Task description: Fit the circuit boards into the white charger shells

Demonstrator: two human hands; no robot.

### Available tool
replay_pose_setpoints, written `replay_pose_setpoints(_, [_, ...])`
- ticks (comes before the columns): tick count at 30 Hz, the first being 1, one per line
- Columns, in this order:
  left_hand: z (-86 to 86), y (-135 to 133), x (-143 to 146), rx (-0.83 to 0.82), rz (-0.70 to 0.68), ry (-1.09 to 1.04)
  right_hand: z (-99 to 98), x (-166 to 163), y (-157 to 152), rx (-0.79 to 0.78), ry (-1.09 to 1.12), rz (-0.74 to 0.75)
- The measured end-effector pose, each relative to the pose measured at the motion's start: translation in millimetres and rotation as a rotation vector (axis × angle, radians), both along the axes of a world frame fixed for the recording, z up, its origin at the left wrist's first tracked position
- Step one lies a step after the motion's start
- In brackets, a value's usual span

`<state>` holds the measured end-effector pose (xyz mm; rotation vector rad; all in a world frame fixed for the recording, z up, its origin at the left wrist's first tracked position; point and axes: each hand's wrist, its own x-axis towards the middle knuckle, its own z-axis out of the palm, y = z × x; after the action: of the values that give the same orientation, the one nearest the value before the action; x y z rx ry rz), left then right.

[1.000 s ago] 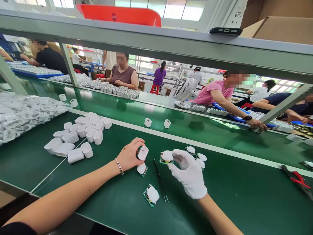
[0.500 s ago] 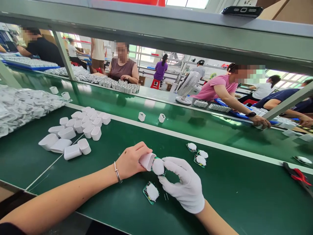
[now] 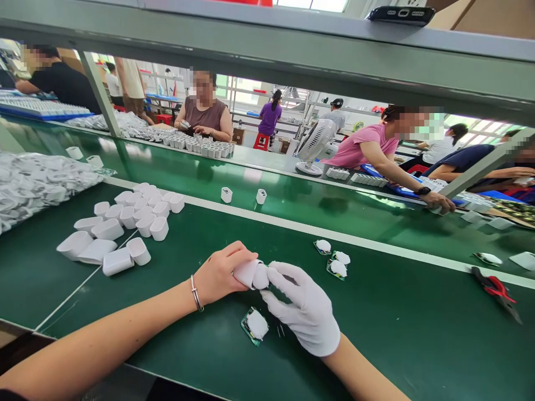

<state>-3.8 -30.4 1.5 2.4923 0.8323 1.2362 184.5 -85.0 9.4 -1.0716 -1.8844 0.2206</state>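
Observation:
My bare left hand (image 3: 219, 273) grips a white plastic charger shell (image 3: 246, 272) with its open end turned right. My gloved right hand (image 3: 304, 309) pinches a small circuit board with a white part (image 3: 261, 276) and holds it at the shell's mouth, partly inside. Another green board with a white part (image 3: 254, 324) lies on the green mat (image 3: 397, 328) just below my hands. Three more such boards (image 3: 334, 258) lie to the upper right. A cluster of empty white shells (image 3: 125, 228) sits to the left.
A heap of bagged white parts (image 3: 37, 181) lies far left. Two white shells (image 3: 243, 195) stand on the green belt (image 3: 292, 203) beyond a white strip. Red-handled cutters (image 3: 493, 285) lie at right. Other people work across the belt; a fan (image 3: 313, 146) stands there.
My right hand picked a board off the mat and brought it left to the shell in my left hand; the board now sits further into the shell's mouth.

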Motion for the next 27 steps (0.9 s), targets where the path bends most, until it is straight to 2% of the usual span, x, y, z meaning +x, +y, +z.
replay_pose_setpoints(2, [0.5, -1, 1, -0.009, -0.009, -0.005, 7.8, 1, -2, -0.069, 0.042, 0.019])
replay_pose_setpoints(4, [2.4, -5, 4, 0.012, 0.008, -0.007, 15.5, 1, -5, -0.23, 0.195, 0.071])
replay_pose_setpoints(6, [5.1, -10, 8, 0.066, 0.064, 0.0, 19.7, -1, -7, -0.413, 0.348, 0.105])
replay_pose_setpoints(8, [7.9, -17, 13, 0.139, 0.143, 0.026, 18.8, -6, -9, -0.51, 0.37, 0.068])
replay_pose_setpoints(10, [10.1, -24, 18, 0.214, 0.227, 0.065, 13.4, -11, -11, -0.499, 0.298, -0.004])
replay_pose_setpoints(14, [12.4, -34, 24, 0.303, 0.327, 0.126, -2.1, -21, -12, -0.353, 0.229, -0.086])
replay_pose_setpoints(18, [13.9, -38, 27, 0.317, 0.359, 0.135, -10.7, -24, -10, -0.26, 0.246, -0.137])
replay_pose_setpoints(27, [12.4, -39, 30, 0.334, 0.375, 0.151, -13.3, -28, -9, -0.242, 0.376, -0.111])
